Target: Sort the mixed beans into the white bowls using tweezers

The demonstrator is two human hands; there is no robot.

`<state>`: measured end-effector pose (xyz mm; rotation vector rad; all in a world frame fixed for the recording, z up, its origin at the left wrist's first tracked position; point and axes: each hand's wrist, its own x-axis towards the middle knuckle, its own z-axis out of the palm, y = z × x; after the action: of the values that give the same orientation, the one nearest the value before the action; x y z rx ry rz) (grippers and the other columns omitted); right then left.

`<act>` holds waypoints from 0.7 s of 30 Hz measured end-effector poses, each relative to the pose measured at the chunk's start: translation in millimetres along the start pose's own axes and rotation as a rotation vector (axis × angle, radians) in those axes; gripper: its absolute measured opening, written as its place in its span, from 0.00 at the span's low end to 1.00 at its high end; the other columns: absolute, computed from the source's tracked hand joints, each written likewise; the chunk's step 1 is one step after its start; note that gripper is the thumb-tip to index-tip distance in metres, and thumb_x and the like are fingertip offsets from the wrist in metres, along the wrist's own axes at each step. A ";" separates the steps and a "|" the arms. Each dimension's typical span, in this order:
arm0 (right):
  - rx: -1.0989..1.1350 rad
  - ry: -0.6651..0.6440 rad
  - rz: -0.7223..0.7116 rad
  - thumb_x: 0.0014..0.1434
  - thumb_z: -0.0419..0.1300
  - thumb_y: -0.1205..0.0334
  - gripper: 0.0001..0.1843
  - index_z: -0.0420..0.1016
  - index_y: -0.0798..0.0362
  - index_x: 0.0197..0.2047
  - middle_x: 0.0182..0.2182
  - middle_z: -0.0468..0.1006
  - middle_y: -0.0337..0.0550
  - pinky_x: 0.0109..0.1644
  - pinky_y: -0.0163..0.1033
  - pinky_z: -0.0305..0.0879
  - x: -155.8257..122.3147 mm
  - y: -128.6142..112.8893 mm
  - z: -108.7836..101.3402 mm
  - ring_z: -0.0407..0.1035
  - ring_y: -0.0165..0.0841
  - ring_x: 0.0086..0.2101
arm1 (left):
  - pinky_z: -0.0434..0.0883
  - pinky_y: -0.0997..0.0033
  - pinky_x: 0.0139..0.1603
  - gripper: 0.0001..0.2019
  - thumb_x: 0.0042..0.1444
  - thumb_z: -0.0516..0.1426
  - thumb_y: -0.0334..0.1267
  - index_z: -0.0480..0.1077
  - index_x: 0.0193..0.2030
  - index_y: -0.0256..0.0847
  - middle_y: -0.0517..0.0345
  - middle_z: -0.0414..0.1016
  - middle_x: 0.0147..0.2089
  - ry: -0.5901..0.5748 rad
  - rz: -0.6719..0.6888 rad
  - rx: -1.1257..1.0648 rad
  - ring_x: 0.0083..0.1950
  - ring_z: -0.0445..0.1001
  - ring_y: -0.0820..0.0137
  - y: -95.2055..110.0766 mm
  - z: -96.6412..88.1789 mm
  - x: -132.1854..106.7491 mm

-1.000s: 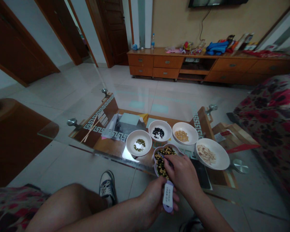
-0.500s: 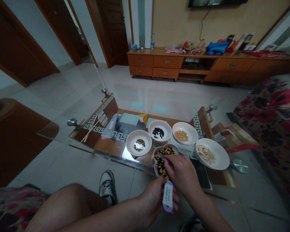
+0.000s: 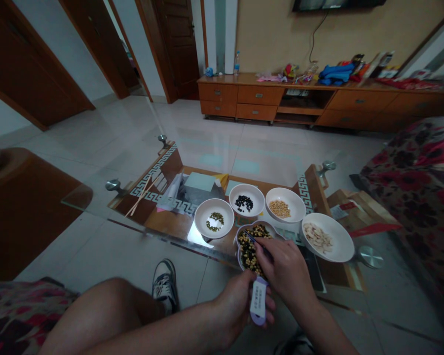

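Note:
My right hand (image 3: 284,271) is shut on a thin dark tool (image 3: 250,236), whose tip reaches into a lilac-rimmed dish (image 3: 240,261) heaped with mixed beans. My left hand (image 3: 237,305) grips a lilac-and-white labelled object (image 3: 258,300) just below the dish's near edge. Beyond the dish stand white bowls of green mung beans (image 3: 203,219), black beans (image 3: 259,202) and yellow soybeans (image 3: 299,204). A white plate of pale slices (image 3: 342,241) sits nearest my right hand.
The dishes stand on a glass table top (image 3: 85,197) with metal fittings. Chopsticks (image 3: 142,195) and papers (image 3: 172,195) lie on a wooden shelf beneath it. My knee (image 3: 107,315) is at lower left, a floral sofa (image 3: 410,182) at right, a drawer cabinet (image 3: 299,101) far ahead.
The whole view has shifted slightly as my head moved. Both hands stay over the dish's near edge in nearly the same pose.

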<state>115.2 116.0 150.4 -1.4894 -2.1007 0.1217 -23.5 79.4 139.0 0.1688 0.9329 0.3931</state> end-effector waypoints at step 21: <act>0.074 0.056 -0.007 0.68 0.54 0.64 0.11 0.79 0.51 0.45 0.39 0.85 0.44 0.42 0.42 0.57 18.3 -18.9 7.2 0.76 0.35 0.37 | 0.61 0.71 0.28 0.23 0.68 0.42 0.46 0.72 0.38 0.34 0.54 0.72 0.29 -0.026 0.041 0.022 0.25 0.70 0.71 1.0 3.0 -3.0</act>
<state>91.6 126.8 158.6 -1.4266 -2.0349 0.1518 -22.9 79.2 143.3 0.2132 0.9099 0.4175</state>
